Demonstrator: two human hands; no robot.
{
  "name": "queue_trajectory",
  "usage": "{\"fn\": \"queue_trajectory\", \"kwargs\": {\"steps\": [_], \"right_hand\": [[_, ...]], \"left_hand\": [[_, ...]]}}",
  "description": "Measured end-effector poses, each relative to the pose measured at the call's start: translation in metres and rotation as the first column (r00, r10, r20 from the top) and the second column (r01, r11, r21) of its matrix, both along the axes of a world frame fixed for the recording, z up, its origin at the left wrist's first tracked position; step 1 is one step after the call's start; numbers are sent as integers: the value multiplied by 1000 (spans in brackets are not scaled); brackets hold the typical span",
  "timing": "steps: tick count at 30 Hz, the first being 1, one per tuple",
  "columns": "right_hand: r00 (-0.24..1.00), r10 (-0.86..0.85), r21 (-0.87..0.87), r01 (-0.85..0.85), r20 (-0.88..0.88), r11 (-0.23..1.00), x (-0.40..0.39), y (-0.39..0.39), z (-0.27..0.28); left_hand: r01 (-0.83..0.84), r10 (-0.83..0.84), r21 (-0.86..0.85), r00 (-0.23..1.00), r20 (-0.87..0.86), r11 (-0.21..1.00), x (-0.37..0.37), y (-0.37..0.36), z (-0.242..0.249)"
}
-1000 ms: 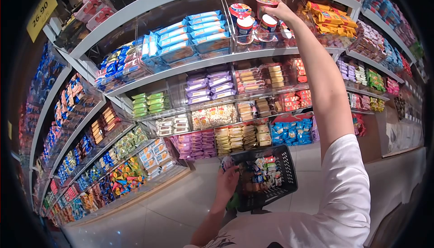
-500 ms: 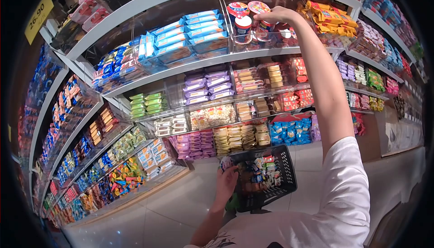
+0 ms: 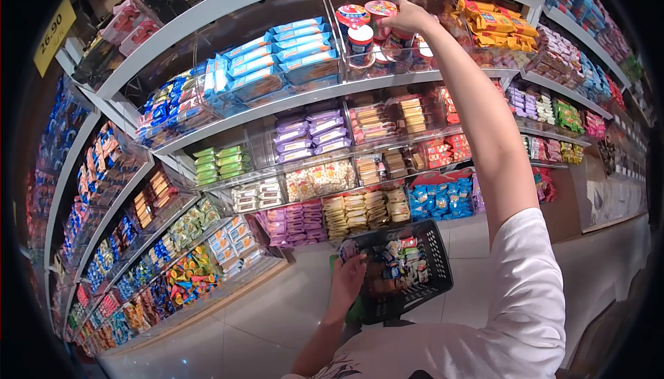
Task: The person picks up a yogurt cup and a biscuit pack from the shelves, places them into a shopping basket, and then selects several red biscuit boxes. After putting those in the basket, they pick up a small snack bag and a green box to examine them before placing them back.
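Note:
My right hand [image 3: 413, 17] reaches into a clear bin on the upper shelf. Its fingers and thumb close around the edge of a cup with a colourful printed lid [image 3: 380, 9]; the cup's lower part is partly hidden. Beside it stand another cup with a red and white lid [image 3: 353, 14] and a white-topped cup [image 3: 360, 41]. Low down, my left hand [image 3: 348, 281] is at the left side of a black shopping basket [image 3: 443, 258]. Its fingers are pinched on a small purplish packet [image 3: 348, 248], whose kind I cannot make out. Several small wrapped sweets [image 3: 404, 268] lie in the basket.
Blue packets [image 3: 301, 43] fill the bin to the left of the cups, and yellow-orange packets [image 3: 494, 23] the one to the right. Lower tiers hold purple packets [image 3: 315, 135] and blue bags [image 3: 443, 198]. A yellow price sign [image 3: 53, 37] hangs at upper left.
The view has shifted slightly. My right hand has moved a little left and up at the printed lid, its fingers further round the edge. My left hand stays by the basket.

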State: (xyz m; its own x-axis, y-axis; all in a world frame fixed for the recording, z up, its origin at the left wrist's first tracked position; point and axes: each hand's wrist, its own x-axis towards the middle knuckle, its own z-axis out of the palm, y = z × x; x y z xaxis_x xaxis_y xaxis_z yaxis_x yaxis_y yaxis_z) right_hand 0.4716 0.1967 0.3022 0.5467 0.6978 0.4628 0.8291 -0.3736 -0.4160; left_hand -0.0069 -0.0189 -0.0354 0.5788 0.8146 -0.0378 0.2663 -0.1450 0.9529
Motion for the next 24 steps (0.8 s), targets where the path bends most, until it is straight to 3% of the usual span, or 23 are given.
{"fn": "queue_trajectory", "kwargs": {"steps": [3,5,8,9,10,11,12,14,18,21,24], "right_hand": [[905,227,106,-202,-360,974,17,15,-4],[718,326,181,-274,-615,945,28,26,-9],[645,326,305,-148,-692,941,-10,-8,5],[593,409,425,-122,-693,897,0,-4,-3],[652,395,452,-89,-647,887,15,1,-7],[848,98,367,119,-520,922,45,14,-15],[913,-228,326,341,-337,882,66,25,-22],[961,-262,138,272,-86,953,36,-17,1],[962,-90,-179,139,257,974,32,-36,25],[935,-126,-386,257,331,886,21,-42,41],[937,-89,-626,294,337,722,-2,-57,57]], "left_hand": [[9,-9,-69,1000,4,998,-2,-3,-1],[11,-9,-98,1000,15,995,-4,-3,-2],[-4,5,-74,1000,14,997,-6,-5,6],[-8,9,-72,1000,18,997,-8,-4,7],[-13,15,-72,1000,23,997,-10,-4,7],[-18,20,-72,999,28,997,-12,-4,6],[-39,41,-58,998,41,998,-15,-4,0],[-76,78,-32,995,70,997,-19,-4,-14],[-106,109,-44,992,64,993,-21,-4,-10],[-66,66,9,997,33,998,-20,-2,-16],[-26,28,-34,997,68,999,-17,0,-10]]}}
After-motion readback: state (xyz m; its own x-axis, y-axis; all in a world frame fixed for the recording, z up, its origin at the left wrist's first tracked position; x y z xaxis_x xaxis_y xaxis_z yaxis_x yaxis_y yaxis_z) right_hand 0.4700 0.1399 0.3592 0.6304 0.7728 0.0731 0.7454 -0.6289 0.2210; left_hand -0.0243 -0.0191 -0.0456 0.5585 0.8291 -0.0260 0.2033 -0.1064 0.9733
